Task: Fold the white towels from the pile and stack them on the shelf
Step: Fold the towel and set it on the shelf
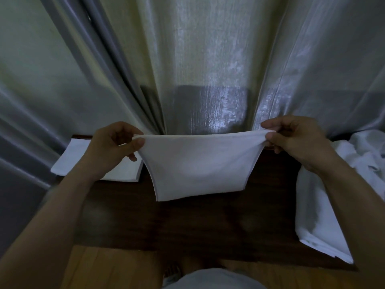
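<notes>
Towel [198, 170] hangs taut between our hands, left hand [113, 146] and right hand [295, 140] each pinching a top corner so the halved cloth falls straight over the dark bench [187, 222]. We judge another fold comes next. Far left lies the folded stack [125, 172]; the unfolded pile [358, 163] spills down at right, near enough to reach.

1. You have bare dark shelf [187, 224] top open in the middle, under the hanging towel [198, 167].
2. On your left, the folded stack [125, 170] takes the far corner.
3. On your right, the loose pile [325, 215] covers that end and overhangs the front edge.
4. The curtain [208, 69] closes off the back.
</notes>
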